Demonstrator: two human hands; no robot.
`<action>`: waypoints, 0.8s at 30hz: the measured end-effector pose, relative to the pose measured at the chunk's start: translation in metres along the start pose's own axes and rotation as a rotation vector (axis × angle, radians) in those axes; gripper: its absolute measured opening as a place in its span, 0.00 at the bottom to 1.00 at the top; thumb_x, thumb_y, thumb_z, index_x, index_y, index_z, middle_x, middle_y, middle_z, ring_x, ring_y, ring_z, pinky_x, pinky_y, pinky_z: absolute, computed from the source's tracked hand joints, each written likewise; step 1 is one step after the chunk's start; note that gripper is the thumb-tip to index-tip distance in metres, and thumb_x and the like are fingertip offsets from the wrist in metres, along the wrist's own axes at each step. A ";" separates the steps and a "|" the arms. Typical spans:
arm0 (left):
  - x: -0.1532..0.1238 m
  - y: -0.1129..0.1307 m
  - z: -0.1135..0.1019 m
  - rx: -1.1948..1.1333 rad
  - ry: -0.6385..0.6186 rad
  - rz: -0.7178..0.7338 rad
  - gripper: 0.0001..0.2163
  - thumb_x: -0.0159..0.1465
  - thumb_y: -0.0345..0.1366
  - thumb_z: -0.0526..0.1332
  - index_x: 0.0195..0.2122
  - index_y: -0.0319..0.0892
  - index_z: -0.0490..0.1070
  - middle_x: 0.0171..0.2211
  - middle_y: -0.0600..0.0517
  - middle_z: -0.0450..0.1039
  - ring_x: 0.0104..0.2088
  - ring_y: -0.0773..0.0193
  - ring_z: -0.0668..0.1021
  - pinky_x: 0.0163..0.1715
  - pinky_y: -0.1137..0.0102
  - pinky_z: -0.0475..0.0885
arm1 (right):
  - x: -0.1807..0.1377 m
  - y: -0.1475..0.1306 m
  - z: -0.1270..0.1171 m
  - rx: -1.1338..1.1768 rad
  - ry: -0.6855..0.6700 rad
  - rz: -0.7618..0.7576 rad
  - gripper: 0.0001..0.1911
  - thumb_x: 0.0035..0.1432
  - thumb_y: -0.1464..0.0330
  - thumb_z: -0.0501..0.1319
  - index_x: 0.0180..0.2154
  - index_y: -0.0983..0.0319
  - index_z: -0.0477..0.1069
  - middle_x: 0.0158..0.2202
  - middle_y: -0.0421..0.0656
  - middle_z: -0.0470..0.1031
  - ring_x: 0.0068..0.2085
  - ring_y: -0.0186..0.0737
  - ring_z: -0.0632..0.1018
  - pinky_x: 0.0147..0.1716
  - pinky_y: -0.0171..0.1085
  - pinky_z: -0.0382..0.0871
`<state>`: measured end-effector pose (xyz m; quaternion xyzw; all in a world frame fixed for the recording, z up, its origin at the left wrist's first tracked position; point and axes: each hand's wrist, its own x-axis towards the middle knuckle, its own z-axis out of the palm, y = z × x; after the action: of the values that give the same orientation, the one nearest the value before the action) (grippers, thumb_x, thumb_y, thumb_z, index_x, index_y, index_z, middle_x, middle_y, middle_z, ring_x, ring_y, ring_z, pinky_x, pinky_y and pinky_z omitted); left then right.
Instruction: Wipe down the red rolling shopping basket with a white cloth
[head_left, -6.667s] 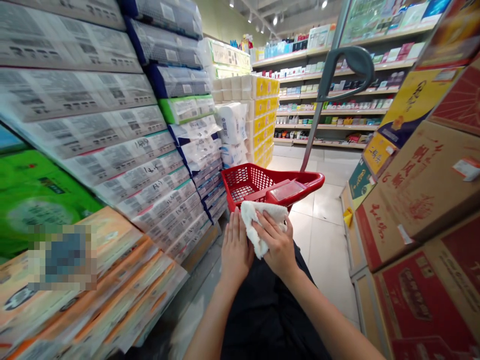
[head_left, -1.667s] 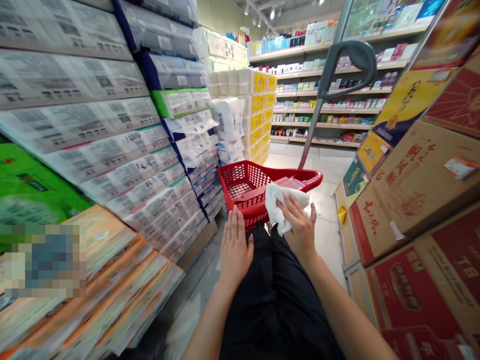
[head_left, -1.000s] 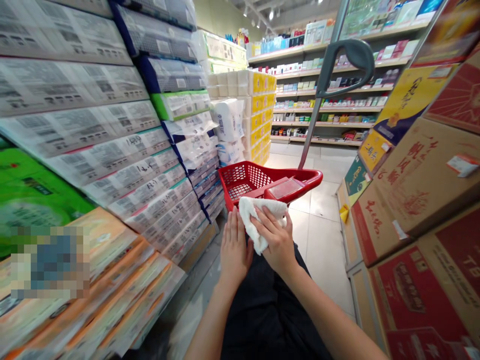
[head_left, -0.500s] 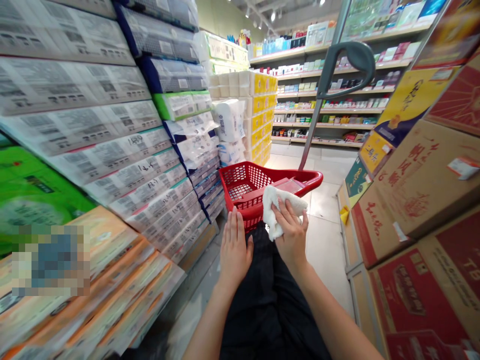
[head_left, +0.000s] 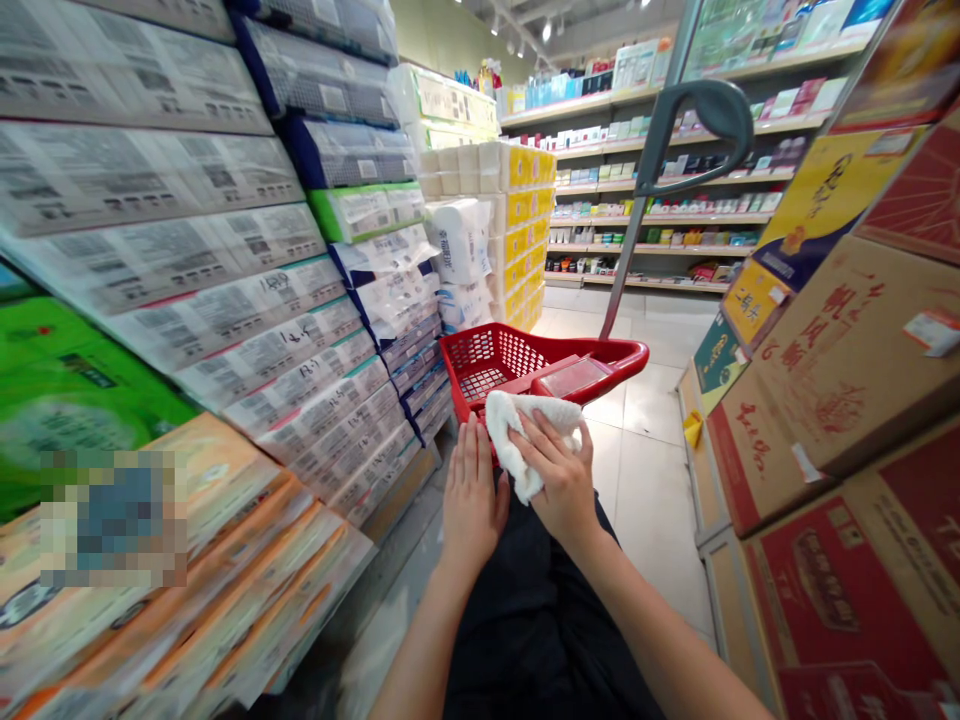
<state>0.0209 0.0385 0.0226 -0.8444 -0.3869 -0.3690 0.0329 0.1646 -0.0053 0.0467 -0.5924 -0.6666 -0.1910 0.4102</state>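
A red plastic shopping basket (head_left: 540, 352) with perforated walls stands low in front of me, and a grey pull handle (head_left: 643, 190) rises from its far right side. My left hand (head_left: 474, 490) rests against the basket's near left corner, fingers stretched out and side by side, holding nothing. A white cloth (head_left: 504, 425) lies under my right hand (head_left: 551, 465), which presses it to the near rim, its fingers bent over the fabric. The cloth hides part of that rim, and its lower edge hangs down the near side.
Stacked tissue packs (head_left: 292, 330) form a wall on the left, with orange packs (head_left: 247, 540) nearer. Cardboard boxes (head_left: 862, 350) are piled on the right. Shelves (head_left: 600, 185) of small goods stand behind. Pale floor tiles (head_left: 649, 480) run between the stacks.
My right hand and the white cloth have slid left along the basket's near rim, closer to my left hand. The left hand stays at the corner.
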 end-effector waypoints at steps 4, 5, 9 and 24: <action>0.001 0.002 0.000 0.021 -0.019 -0.037 0.37 0.67 0.32 0.54 0.71 0.40 0.30 0.71 0.38 0.43 0.71 0.50 0.50 0.65 0.52 0.59 | 0.002 0.032 -0.009 -0.091 0.054 0.050 0.21 0.63 0.71 0.55 0.56 0.53 0.70 0.60 0.42 0.72 0.63 0.44 0.69 0.68 0.53 0.35; 0.001 0.001 0.001 0.023 -0.017 -0.040 0.37 0.67 0.32 0.54 0.71 0.40 0.30 0.71 0.38 0.44 0.71 0.50 0.50 0.65 0.52 0.59 | 0.003 0.039 -0.011 -0.104 0.067 0.066 0.21 0.63 0.72 0.55 0.56 0.53 0.70 0.60 0.42 0.71 0.63 0.44 0.70 0.68 0.53 0.36; 0.001 0.001 0.001 0.016 -0.010 -0.040 0.38 0.67 0.31 0.55 0.71 0.40 0.30 0.71 0.39 0.44 0.71 0.50 0.51 0.65 0.52 0.59 | 0.003 0.048 -0.012 -0.106 0.079 0.123 0.24 0.62 0.74 0.52 0.58 0.53 0.68 0.61 0.42 0.70 0.63 0.44 0.69 0.67 0.53 0.37; -0.002 -0.004 0.004 0.007 0.013 0.037 0.38 0.66 0.33 0.55 0.71 0.39 0.31 0.71 0.37 0.43 0.71 0.50 0.49 0.65 0.52 0.58 | 0.002 -0.023 0.005 0.066 -0.038 0.023 0.20 0.65 0.70 0.54 0.57 0.54 0.69 0.62 0.43 0.69 0.64 0.42 0.67 0.68 0.52 0.29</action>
<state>0.0194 0.0411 0.0177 -0.8490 -0.3722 -0.3723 0.0451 0.1410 -0.0060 0.0507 -0.5899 -0.6732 -0.1529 0.4190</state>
